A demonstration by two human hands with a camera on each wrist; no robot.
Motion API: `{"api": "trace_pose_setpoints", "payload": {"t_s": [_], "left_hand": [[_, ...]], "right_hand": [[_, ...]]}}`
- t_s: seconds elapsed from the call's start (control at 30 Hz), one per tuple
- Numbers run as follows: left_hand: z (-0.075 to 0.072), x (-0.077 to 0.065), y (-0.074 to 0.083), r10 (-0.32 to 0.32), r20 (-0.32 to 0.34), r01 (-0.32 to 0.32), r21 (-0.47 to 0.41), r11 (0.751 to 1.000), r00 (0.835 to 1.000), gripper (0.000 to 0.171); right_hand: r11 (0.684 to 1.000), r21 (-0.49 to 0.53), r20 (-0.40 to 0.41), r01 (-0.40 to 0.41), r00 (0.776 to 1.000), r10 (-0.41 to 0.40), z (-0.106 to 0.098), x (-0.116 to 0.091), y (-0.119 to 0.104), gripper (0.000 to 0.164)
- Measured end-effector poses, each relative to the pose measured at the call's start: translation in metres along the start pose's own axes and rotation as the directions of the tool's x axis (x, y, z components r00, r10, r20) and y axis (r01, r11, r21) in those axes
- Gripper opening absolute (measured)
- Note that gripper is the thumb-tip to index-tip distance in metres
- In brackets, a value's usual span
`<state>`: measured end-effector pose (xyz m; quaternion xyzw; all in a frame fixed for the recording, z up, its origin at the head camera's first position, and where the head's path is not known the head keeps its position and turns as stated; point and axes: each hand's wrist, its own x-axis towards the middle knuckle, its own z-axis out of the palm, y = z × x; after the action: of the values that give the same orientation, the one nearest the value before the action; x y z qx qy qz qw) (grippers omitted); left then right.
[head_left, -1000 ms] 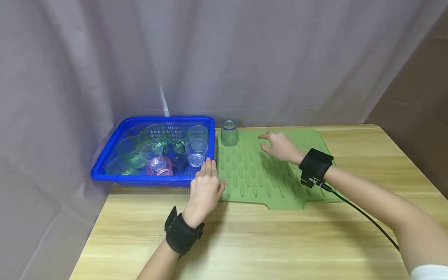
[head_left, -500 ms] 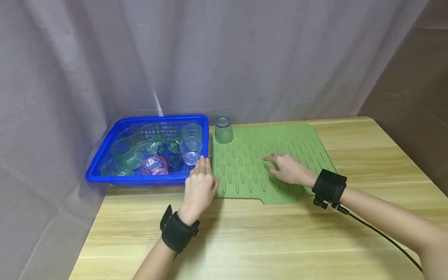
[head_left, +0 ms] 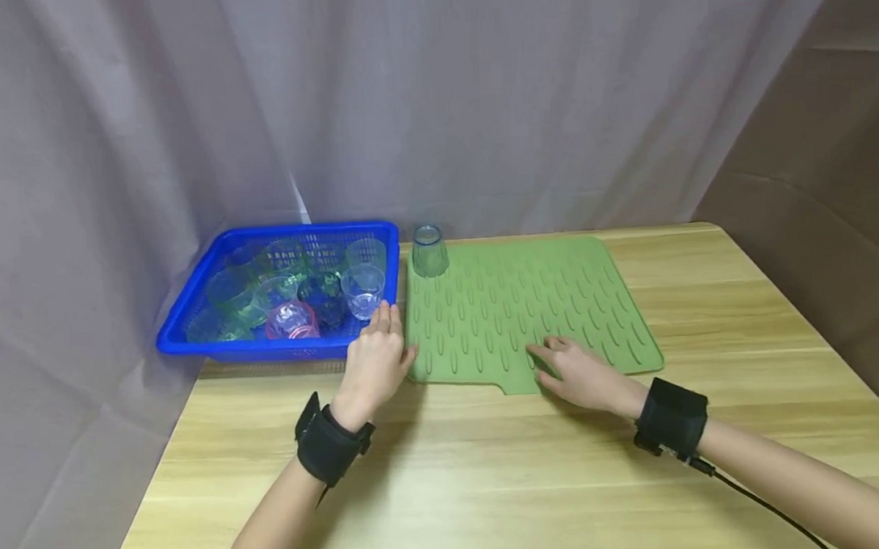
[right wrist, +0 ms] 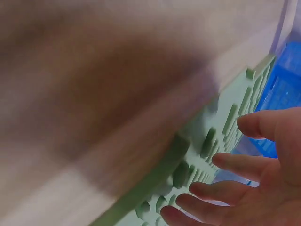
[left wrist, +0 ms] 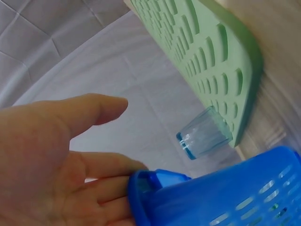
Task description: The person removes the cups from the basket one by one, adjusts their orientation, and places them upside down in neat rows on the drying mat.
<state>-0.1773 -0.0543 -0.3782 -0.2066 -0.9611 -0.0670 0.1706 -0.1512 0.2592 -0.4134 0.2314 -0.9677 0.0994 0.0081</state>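
My left hand (head_left: 375,353) rests its straight fingers on the front right corner of a blue plastic basket (head_left: 278,354); in the left wrist view the fingers lie along the rim with the thumb apart. Inside the basket are several clear, green and dark cups and a pink one (head_left: 292,322). Over the front edge of a green ribbed drying mat (head_left: 477,322) hangs my right hand (head_left: 587,374), fingers spread loosely, holding nothing. A bluish glass (head_left: 430,252) stands upside down on the mat's back left corner.
The wooden table (head_left: 483,483) extends in front and to the right of the mat. Grey curtains (head_left: 477,103) close off the back and left, a brown cloth (head_left: 828,172) the right. A black cable (head_left: 767,507) trails from the right wrist strap.
My right hand has come back from near the glass to the mat's front edge. My left hand stays at the basket corner. The head view has shifted slightly.
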Motion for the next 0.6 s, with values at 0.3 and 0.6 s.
{"api": "trace_pose_setpoints", "payload": {"t_s": [0.3, 0.6], "left_hand": [[-0.016, 0.01, -0.007, 0.024, 0.167, -0.019, -0.036, 0.999, 0.986, 0.069], [-0.028, 0.019, -0.019, 0.052, 0.238, -0.02, -0.133, 0.991, 0.97, 0.049]], "right_hand": [[0.999, 0.018, 0.112, -0.049, 0.993, 0.046, 0.0, -0.025, -0.012, 0.059], [0.998, 0.023, 0.148, -0.055, 0.988, 0.051, 0.011, -0.038, -0.011, 0.068]]}}
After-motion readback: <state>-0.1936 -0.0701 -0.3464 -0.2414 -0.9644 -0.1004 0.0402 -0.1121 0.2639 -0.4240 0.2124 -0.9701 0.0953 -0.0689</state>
